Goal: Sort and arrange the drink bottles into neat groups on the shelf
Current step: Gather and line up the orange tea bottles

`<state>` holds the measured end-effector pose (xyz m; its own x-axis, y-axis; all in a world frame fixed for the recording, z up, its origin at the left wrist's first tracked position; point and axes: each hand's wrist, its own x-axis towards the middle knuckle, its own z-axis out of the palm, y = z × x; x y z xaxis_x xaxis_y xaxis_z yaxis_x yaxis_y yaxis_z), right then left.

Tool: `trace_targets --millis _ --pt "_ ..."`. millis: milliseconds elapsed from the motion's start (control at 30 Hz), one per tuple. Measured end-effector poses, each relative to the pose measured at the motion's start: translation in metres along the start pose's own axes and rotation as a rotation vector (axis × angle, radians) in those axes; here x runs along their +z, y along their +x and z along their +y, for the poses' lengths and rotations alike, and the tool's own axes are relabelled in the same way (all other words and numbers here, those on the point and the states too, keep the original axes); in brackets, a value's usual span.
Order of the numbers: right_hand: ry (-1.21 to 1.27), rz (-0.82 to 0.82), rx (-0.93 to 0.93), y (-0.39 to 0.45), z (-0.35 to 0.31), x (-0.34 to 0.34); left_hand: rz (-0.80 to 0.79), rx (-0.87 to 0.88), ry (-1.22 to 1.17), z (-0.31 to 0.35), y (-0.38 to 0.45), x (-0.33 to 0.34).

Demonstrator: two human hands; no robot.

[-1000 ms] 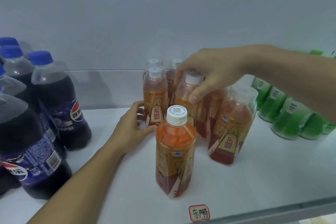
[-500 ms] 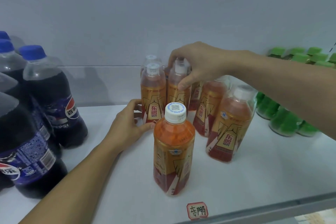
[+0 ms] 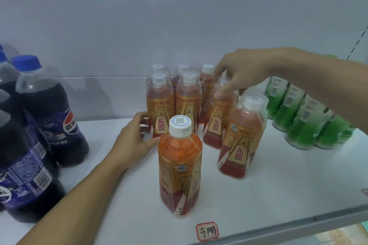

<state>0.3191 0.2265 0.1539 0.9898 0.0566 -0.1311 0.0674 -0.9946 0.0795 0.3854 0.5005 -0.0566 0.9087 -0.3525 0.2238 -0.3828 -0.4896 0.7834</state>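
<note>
Several orange drink bottles with gold labels and white caps stand in the middle of the white shelf (image 3: 278, 195). My left hand (image 3: 133, 141) wraps the base of the front-left bottle of the back cluster (image 3: 159, 105). My right hand (image 3: 239, 73) reaches in from the right and grips the neck of another orange bottle (image 3: 216, 123), hiding its cap. One orange bottle (image 3: 180, 167) stands alone nearest me, another (image 3: 243, 135) stands to its right. Dark cola bottles (image 3: 53, 109) with blue caps fill the left side. Green bottles (image 3: 302, 121) stand at the right.
A small red-bordered handwritten tag (image 3: 207, 231) sits on the shelf's front edge. The grey metal front rail (image 3: 298, 223) runs along the lower right. A plain white back wall closes the shelf behind the bottles.
My right hand has left the second-row bottle, which now stands beside the left one, and moved right onto another orange bottle's neck. My left hand has stayed put.
</note>
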Motion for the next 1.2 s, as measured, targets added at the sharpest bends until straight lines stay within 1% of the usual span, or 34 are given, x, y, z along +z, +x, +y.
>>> trace_targets --millis 133,300,433,567,700,733,767,867,900,933,967,1033,1100,1133,1200 --pt "-0.021 0.086 -0.062 0.0 -0.002 -0.001 -0.007 -0.003 0.0 0.0 0.0 0.0" --pt "0.053 0.171 -0.076 0.006 -0.006 0.003 -0.008 -0.012 0.012 0.001 -0.001 -0.001" --pt "0.09 0.199 -0.059 0.011 -0.003 0.01 -0.01 -0.018 0.008 0.006 -0.002 -0.001" --pt "0.132 0.179 -0.04 0.007 0.003 0.012 -0.026 -0.03 -0.004 0.012 -0.005 -0.003" --pt "0.218 0.338 -0.056 -0.026 0.005 0.007 -0.095 -0.003 0.002 0.016 -0.006 -0.009" --pt "0.231 0.347 -0.059 -0.038 0.005 0.006 -0.117 0.002 0.022 0.018 -0.007 -0.012" --pt "0.247 0.312 -0.062 -0.051 0.005 0.005 -0.132 0.009 0.05 0.017 -0.007 -0.013" --pt "0.205 0.069 -0.059 -0.082 -0.001 0.015 -0.169 -0.03 0.193 0.015 -0.01 -0.02" --pt "0.161 0.014 -0.047 -0.087 -0.004 0.022 -0.174 -0.057 0.221 0.014 -0.01 -0.021" --pt "0.134 0.0 -0.036 -0.09 -0.005 0.03 -0.172 -0.086 0.235 0.013 -0.01 -0.022" --pt "0.134 0.025 -0.033 -0.092 -0.005 0.036 -0.157 -0.116 0.241 0.015 -0.01 -0.023" --pt "0.185 0.093 -0.043 -0.092 -0.003 0.043 -0.135 -0.182 0.328 0.024 -0.012 -0.029" --pt "0.205 0.134 -0.074 -0.091 -0.001 0.043 -0.153 -0.194 0.42 0.03 -0.017 -0.036" --pt "0.212 0.146 -0.088 -0.089 0.0 0.043 -0.189 -0.175 0.416 0.033 -0.021 -0.04" --pt "0.246 0.164 -0.109 -0.082 -0.001 0.043 -0.31 -0.112 0.327 0.034 -0.034 -0.045"
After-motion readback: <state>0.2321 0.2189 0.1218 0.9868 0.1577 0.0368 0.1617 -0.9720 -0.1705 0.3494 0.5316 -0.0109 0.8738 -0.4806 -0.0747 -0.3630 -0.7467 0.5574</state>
